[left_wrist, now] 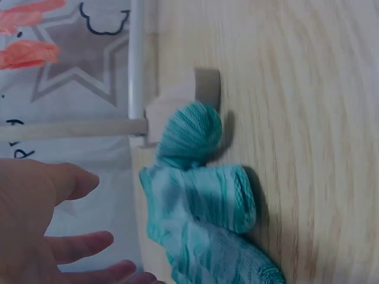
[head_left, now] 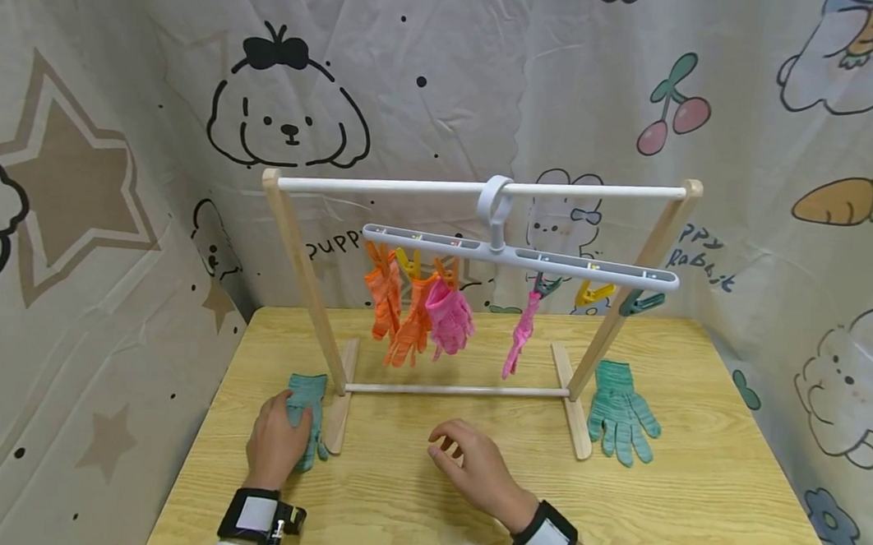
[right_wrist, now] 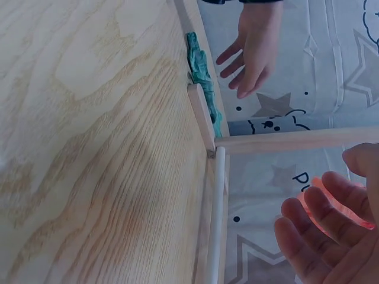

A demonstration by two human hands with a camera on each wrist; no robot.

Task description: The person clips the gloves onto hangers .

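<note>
In the head view my left hand (head_left: pixel 278 441) is over a green knit glove (head_left: pixel 307 393) beside the rack's left foot. The left wrist view shows that hand's fingers (left_wrist: pixel 80 245) spread and apart from the glove, which lies on the table with its fingers bunched. My right hand (head_left: pixel 474 468) is above the middle of the table in front of the rack, its fingers loosely bent around nothing. A second green glove (head_left: pixel 623 414) lies flat beside the right foot. Orange gloves (head_left: pixel 386 303) and pink gloves (head_left: pixel 449 316) hang by clips from a grey hanger (head_left: pixel 585 268).
A wooden rack (head_left: pixel 610 343) with a white top rail (head_left: pixel 382 186) stands on the wood-grain table (head_left: pixel 409 510). A yellow clip (head_left: pixel 594 295) and a dark green clip (head_left: pixel 642 304) hang at the hanger's right end. A printed curtain (head_left: pixel 447 75) surrounds the table.
</note>
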